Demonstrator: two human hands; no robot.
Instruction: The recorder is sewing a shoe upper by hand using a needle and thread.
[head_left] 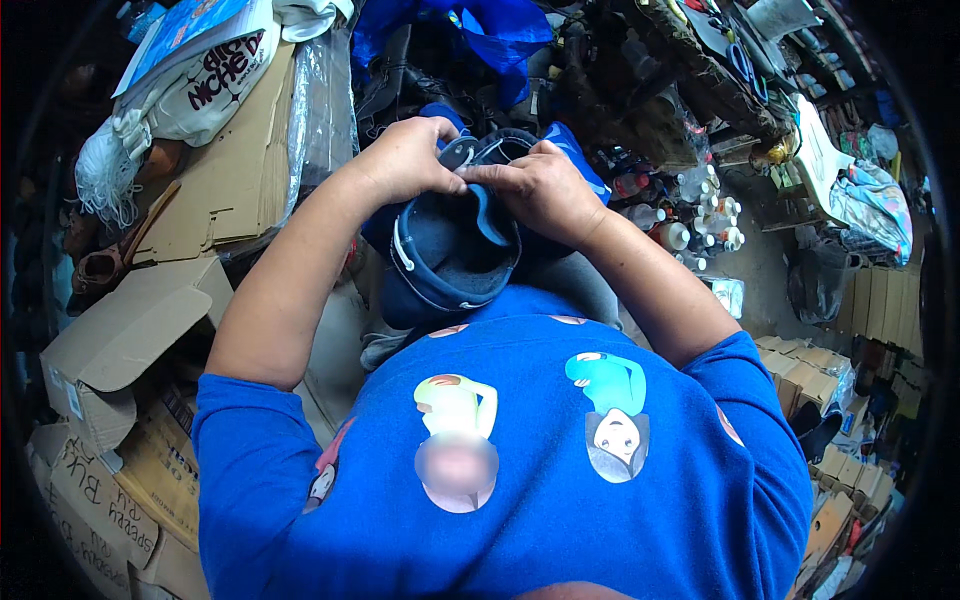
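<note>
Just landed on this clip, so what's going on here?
A person in a blue printed shirt is working on a dark blue shoe in front of their body. The left hand and right hand meet at its far end, fingers gripping there. The shoe's opening faces up, and a white cord shows on its left side. Bottles stand off to the right.

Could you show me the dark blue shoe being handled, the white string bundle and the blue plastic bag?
Dark blue shoe (446,252): head view, on the lining inside its opening.
White string bundle (106,165): head view, on its strands.
Blue plastic bag (502,38): head view, on its crumpled side.
</note>
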